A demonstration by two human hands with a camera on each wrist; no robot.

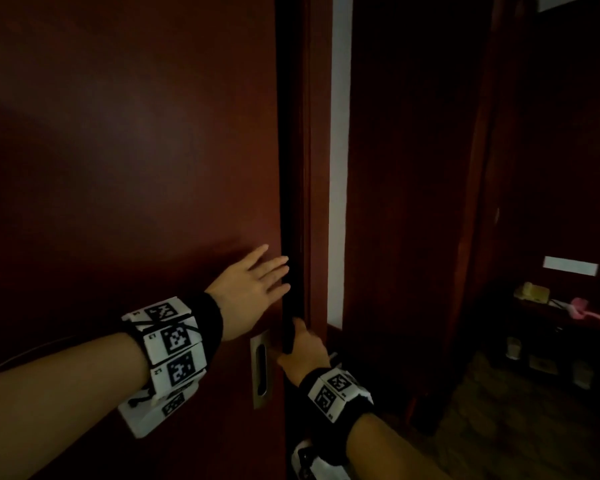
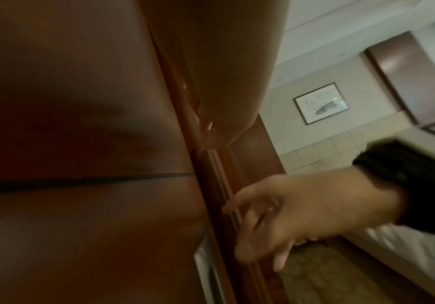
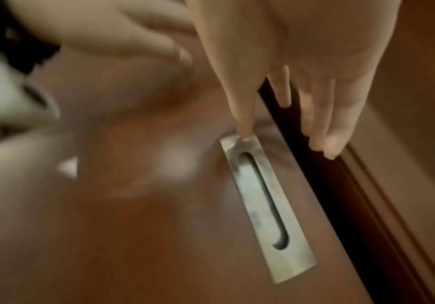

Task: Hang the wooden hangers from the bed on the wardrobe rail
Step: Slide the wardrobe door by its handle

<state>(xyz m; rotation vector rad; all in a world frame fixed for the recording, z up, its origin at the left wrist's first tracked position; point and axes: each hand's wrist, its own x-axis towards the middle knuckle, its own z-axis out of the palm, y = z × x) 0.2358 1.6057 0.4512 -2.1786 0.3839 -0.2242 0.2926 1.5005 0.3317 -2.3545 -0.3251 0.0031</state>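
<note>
**Both hands at the edge of the wardrobe door; no hangers in sight**

Nearest the camera are two forearms, each with one black wrist strap carrying white blocks printed with black square codes. The right hand (image 1: 300, 355) is lowest, at the free edge of the wardrobe door (image 1: 125, 168). In the right wrist view its thumb tip touches the top of the recessed metal pull (image 3: 265, 205), and its fingers (image 3: 323, 115) hang loosely extended over the dark gap (image 1: 291, 150) beside the door's edge; nothing is gripped. The left hand (image 1: 253, 284) is above it, fingers straight and together, palm flat against the door's face, fingertips at the edge (open, holding nothing).

The door is one dark red-brown panel filling the left half of the head view, with one pull set near its right edge. It covers the wardrobe's inside, so the rail cannot be seen. Beyond the gap stands one upright of the frame (image 1: 317, 168), then one pale strip of wall (image 1: 340, 168), then a further dark panel.

Farther right, on a low dark stand, lie one yellowish item (image 1: 531, 292) and one pink item (image 1: 584, 308), too small to identify. The left wrist view shows one framed picture (image 2: 321, 103) on a far wall and a stretch of white bedding (image 2: 406, 251) at lower right. The wooden hangers appear in none of the three views.
</note>
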